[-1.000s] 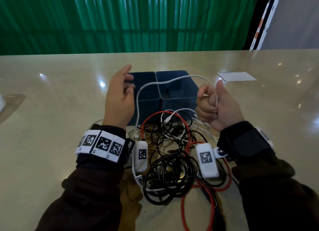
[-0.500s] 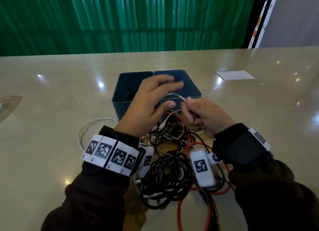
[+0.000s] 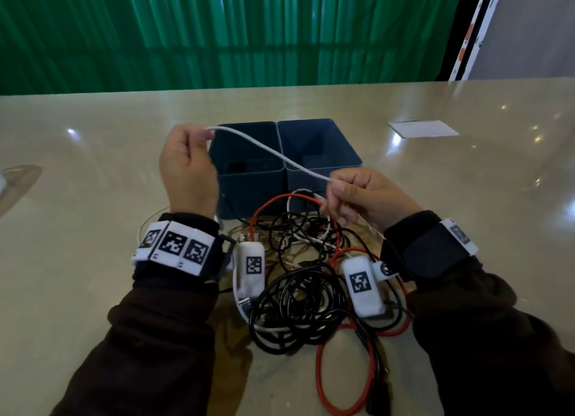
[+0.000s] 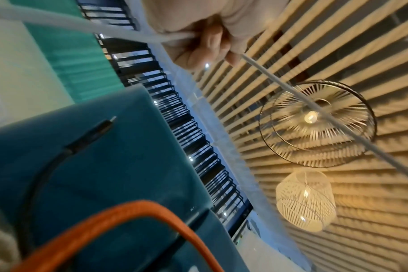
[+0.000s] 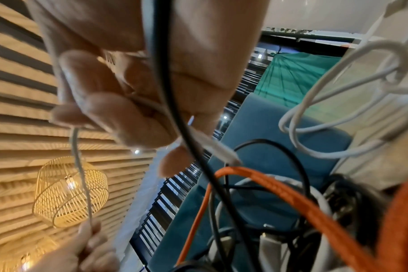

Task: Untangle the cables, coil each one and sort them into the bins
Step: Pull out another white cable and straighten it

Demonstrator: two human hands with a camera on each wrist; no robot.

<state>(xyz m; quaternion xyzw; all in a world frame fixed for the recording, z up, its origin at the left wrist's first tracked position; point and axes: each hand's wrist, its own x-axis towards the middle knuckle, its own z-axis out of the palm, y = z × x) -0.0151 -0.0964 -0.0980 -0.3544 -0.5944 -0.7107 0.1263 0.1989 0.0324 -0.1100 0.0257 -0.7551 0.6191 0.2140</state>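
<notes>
Two blue bins [image 3: 320, 149] — dark item inside left

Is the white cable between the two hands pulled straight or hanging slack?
Nearly straight. The white cable runs as an almost straight line from the left hand to the right hand, above the bins.

Green curtain [image 3: 217, 33], glossy beige table [image 3: 77, 182]

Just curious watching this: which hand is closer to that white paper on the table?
Right. The right hand sits nearer the paper; the left hand is beyond the bins.
</notes>
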